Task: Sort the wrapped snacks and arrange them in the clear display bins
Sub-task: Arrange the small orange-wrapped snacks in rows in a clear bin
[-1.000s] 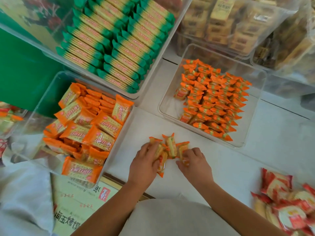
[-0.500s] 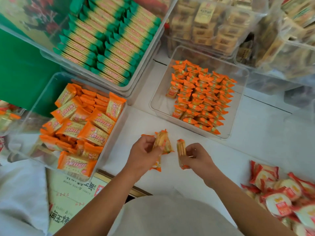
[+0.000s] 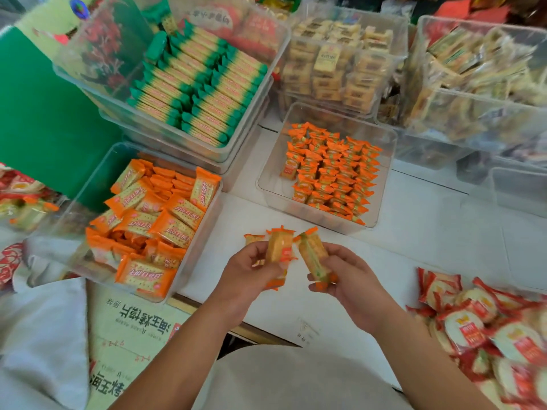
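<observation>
My left hand (image 3: 247, 272) grips a small bunch of orange-wrapped snacks (image 3: 279, 247) above the white table. My right hand (image 3: 353, 284) pinches one more orange-wrapped snack (image 3: 312, 254) beside them, tilted and close to the bunch. Beyond my hands stands a clear bin (image 3: 268, 184) with neat rows of the same small orange snacks (image 3: 331, 173); its left part is bare.
A clear bin (image 3: 97, 176) of larger orange cracker packs stands at the left. Behind it is a stacked bin of green-ended packs (image 3: 201, 81). Bins of pale snacks (image 3: 334, 66) fill the back. Red-and-white wrapped snacks (image 3: 485, 321) lie loose at the right.
Both hands picked the small orange snacks up off the table and raised them. The view has tilted up, showing more of the back bins.
</observation>
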A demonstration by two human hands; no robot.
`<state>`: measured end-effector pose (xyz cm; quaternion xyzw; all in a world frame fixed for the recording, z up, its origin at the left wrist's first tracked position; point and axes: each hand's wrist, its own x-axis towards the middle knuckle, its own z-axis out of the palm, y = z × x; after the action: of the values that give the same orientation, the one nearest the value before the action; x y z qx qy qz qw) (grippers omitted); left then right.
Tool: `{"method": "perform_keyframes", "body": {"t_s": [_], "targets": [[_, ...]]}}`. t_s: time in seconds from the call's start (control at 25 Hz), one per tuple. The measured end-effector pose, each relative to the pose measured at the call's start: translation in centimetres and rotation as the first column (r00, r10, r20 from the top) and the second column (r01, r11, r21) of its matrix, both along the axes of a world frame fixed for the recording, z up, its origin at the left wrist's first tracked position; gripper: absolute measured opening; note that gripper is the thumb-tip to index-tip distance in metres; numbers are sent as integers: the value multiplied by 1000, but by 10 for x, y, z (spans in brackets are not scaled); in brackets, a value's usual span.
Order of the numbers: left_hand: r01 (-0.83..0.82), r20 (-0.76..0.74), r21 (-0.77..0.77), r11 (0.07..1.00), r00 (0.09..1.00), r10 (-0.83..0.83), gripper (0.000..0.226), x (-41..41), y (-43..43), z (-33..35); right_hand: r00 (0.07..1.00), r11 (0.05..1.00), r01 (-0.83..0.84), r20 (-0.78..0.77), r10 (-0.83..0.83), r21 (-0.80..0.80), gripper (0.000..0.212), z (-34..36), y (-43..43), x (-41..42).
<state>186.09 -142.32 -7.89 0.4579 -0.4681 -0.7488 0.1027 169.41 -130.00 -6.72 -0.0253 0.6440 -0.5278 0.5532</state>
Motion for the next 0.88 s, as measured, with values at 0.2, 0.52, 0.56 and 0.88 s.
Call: {"method": "perform_keyframes", "body": {"t_s": [0.2, 0.52, 0.56, 0.88], "targets": [[140, 165, -325, 935, 982, -90, 35, 17, 2, 12, 879, 988, -66, -461, 123, 138, 24, 11, 10, 0], [46, 75, -454, 890, 997, -13, 36, 27, 9, 20, 963, 972, -217, -182, 198, -91, 42, 24, 13, 12], [34, 80, -467, 884, 997, 3, 37, 29, 6, 20, 973, 976, -189, -154, 172, -108, 45, 23, 13, 13], [210, 51, -345, 915, 977, -205, 53, 35, -7, 25, 856, 994, -101, -505, 109, 45, 19, 19, 0, 18]]}}
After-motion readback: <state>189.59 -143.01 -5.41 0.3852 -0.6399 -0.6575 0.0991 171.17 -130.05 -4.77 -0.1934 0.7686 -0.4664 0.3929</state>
